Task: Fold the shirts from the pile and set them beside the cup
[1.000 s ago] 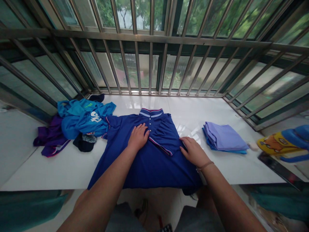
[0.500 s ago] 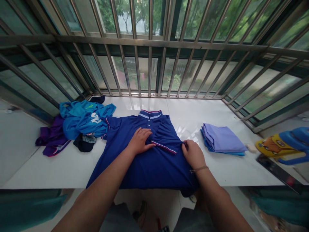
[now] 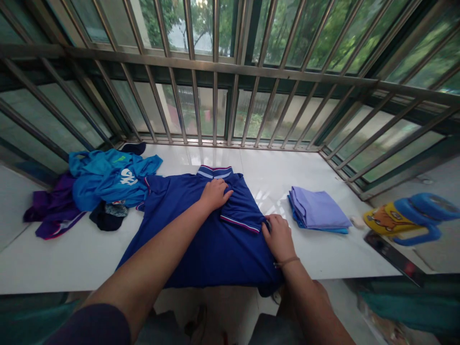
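A dark blue polo shirt (image 3: 212,244) lies front-up on the white counter (image 3: 89,254), its hem hanging over the near edge. Its right sleeve (image 3: 242,213), edged with a red and white stripe, is folded inward over the chest. My left hand (image 3: 214,194) presses flat near the collar and button placket. My right hand (image 3: 278,235) rests on the shirt's right edge, fingers curled at the folded sleeve's corner; whether it pinches the cloth is unclear.
A heap of light blue, purple and dark clothes (image 3: 97,184) lies at the counter's left. A folded stack of lilac and blue garments (image 3: 316,211) sits to the right. Metal window bars (image 3: 223,67) fence the back and sides. A blue and yellow toy (image 3: 406,218) sits far right.
The right sleeve has been drawn further inward and flattened. My left hand slid up towards the collar. My right hand shifted left along the shirt's edge, its fingers curling.
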Demonstrator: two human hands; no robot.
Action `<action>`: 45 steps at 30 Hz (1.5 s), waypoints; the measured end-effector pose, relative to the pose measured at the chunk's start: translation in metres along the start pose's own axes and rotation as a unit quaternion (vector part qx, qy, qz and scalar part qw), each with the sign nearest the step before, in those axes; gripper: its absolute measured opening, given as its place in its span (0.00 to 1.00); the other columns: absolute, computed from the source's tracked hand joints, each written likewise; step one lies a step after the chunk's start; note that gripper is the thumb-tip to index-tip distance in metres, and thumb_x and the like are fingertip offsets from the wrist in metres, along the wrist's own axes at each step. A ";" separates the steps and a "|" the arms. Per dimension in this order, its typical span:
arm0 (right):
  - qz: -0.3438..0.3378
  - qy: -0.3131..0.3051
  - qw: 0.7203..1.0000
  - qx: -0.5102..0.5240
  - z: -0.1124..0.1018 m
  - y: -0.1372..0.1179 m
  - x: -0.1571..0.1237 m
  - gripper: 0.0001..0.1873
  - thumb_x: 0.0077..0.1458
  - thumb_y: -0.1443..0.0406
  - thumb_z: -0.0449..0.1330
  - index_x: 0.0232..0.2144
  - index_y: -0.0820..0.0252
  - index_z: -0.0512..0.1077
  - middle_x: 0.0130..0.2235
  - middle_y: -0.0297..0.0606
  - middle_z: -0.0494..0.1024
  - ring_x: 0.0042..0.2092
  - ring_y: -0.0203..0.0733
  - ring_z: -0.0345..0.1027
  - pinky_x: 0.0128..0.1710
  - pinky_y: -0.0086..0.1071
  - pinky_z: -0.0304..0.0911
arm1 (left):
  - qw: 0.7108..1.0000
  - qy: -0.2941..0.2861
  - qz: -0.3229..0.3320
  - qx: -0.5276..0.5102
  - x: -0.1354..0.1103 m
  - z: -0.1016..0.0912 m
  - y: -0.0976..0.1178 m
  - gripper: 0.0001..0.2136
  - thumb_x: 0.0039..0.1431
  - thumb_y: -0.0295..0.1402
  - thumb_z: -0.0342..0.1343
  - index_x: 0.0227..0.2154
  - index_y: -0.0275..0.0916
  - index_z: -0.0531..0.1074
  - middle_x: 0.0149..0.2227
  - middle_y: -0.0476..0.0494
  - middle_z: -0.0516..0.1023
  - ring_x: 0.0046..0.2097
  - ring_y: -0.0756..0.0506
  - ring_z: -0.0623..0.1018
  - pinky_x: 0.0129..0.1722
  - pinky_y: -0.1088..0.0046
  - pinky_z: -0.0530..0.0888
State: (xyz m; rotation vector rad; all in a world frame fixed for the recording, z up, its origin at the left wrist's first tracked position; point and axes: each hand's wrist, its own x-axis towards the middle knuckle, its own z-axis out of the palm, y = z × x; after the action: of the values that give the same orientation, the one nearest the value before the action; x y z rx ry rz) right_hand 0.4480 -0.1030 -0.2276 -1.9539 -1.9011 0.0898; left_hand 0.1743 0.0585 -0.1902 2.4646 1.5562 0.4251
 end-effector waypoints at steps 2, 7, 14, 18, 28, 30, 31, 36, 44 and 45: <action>0.005 0.023 1.000 -0.010 0.005 -0.003 -0.004 0.09 0.69 0.63 0.60 0.47 0.57 0.78 0.49 0.46 0.80 0.51 0.53 0.72 0.51 0.42 0.65 | 0.999 -0.046 -0.018 -0.012 0.036 0.004 0.017 0.20 0.67 0.50 0.63 0.48 0.38 0.84 0.58 0.30 0.80 0.63 0.28 0.75 0.61 0.52 0.74; 0.012 0.040 0.999 0.005 0.008 -0.006 -0.005 0.05 0.68 0.66 0.60 0.43 0.57 0.77 0.45 0.44 0.79 0.49 0.52 0.70 0.50 0.42 0.63 | 0.992 -0.102 -0.027 -0.070 0.107 0.017 0.038 0.10 0.60 0.41 0.69 0.34 0.40 0.84 0.47 0.34 0.85 0.55 0.31 0.81 0.54 0.60 0.77; 0.024 0.037 0.999 0.003 0.008 -0.010 -0.004 0.04 0.68 0.67 0.60 0.44 0.57 0.76 0.45 0.44 0.78 0.50 0.52 0.69 0.52 0.42 0.62 | 0.974 -0.100 -0.070 -0.190 0.146 0.042 0.045 0.14 0.67 0.42 0.65 0.50 0.41 0.79 0.46 0.41 0.87 0.46 0.41 0.85 0.48 0.69 0.78; 0.030 0.036 0.999 0.002 0.007 -0.011 -0.004 0.05 0.68 0.67 0.60 0.44 0.57 0.76 0.46 0.45 0.78 0.50 0.53 0.68 0.52 0.42 0.63 | 0.958 -0.093 -0.099 -0.254 0.142 0.051 0.049 0.20 0.72 0.45 0.61 0.60 0.44 0.71 0.46 0.44 0.88 0.40 0.46 0.85 0.41 0.72 0.78; 0.039 0.041 0.998 0.033 0.011 -0.002 -0.002 0.07 0.68 0.67 0.57 0.43 0.58 0.76 0.43 0.45 0.79 0.48 0.52 0.71 0.52 0.42 0.65 | 0.986 -0.069 -0.084 -0.126 0.046 0.017 0.027 0.28 0.61 0.54 0.69 0.55 0.41 0.76 0.45 0.38 0.85 0.48 0.34 0.84 0.49 0.61 0.78; 0.051 0.041 0.996 0.056 0.010 0.004 0.001 0.08 0.69 0.68 0.56 0.43 0.58 0.76 0.42 0.45 0.80 0.47 0.52 0.72 0.52 0.42 0.66 | 0.993 -0.065 -0.009 -0.096 0.015 0.022 0.023 0.25 0.62 0.48 0.70 0.58 0.43 0.77 0.53 0.36 0.83 0.55 0.33 0.82 0.55 0.58 0.78; 0.059 0.039 0.995 0.064 0.010 0.007 0.003 0.09 0.69 0.68 0.55 0.43 0.58 0.76 0.42 0.45 0.80 0.46 0.51 0.73 0.52 0.41 0.67 | 0.995 -0.049 0.028 -0.083 0.003 0.026 0.021 0.22 0.65 0.45 0.68 0.59 0.45 0.77 0.58 0.36 0.82 0.59 0.32 0.80 0.58 0.56 0.76; 0.115 0.035 0.992 0.042 0.002 0.022 0.010 0.12 0.68 0.70 0.53 0.45 0.58 0.77 0.43 0.47 0.82 0.48 0.51 0.76 0.53 0.40 0.68 | 0.992 0.007 0.098 -0.077 -0.030 0.040 0.014 0.14 0.76 0.41 0.55 0.56 0.47 0.81 0.65 0.37 0.79 0.66 0.34 0.76 0.65 0.49 0.72; 0.000 -0.033 0.999 0.036 -0.014 0.018 0.003 0.23 0.64 0.69 0.59 0.60 0.59 0.74 0.56 0.49 0.79 0.57 0.52 0.73 0.61 0.42 0.67 | 0.977 0.013 0.200 -0.067 -0.037 0.036 0.014 0.27 0.62 0.54 0.70 0.60 0.49 0.80 0.75 0.36 0.67 0.72 0.29 0.70 0.68 0.43 0.68; 0.000 -0.032 0.999 0.035 -0.014 0.017 0.003 0.21 0.66 0.67 0.60 0.60 0.58 0.75 0.56 0.48 0.79 0.56 0.53 0.73 0.61 0.42 0.67 | 0.973 0.009 0.219 -0.066 -0.037 0.036 0.014 0.28 0.61 0.54 0.71 0.61 0.50 0.80 0.75 0.37 0.67 0.72 0.29 0.70 0.69 0.43 0.68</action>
State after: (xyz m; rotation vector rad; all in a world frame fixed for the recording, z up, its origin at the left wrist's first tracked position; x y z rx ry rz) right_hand 0.4687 -0.1031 -0.2198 -1.9262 -1.9120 0.2195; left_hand 0.1830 0.0183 -0.2245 2.6918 0.9415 0.5976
